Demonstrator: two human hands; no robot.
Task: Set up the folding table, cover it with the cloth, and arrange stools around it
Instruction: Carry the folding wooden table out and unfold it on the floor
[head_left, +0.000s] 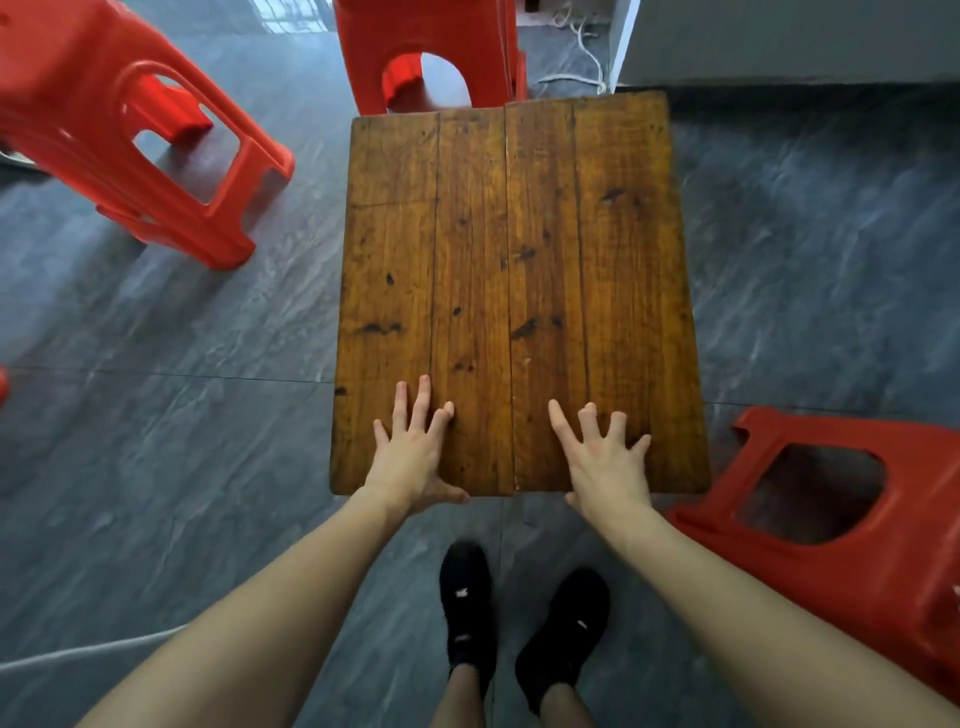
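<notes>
Desk: the wooden folding desk (519, 291) stood unfolded at the centre of the frame on the grey tiled floor (810, 270), its top bare.
Left hand (415, 457): lay flat on the near edge of the top, fingers (423, 400) spread and released, grasping nothing.
Right hand (605, 467): lay flat beside it, fingers (589, 421) likewise spread and released.
Stools: one red stool (104, 135) tilted at upper left, one red stool (426, 52) at top centre touching the far edge, one red stool (852, 519) tipped at lower right.
Shoes: black shoes (467, 597) at bottom centre.
</notes>
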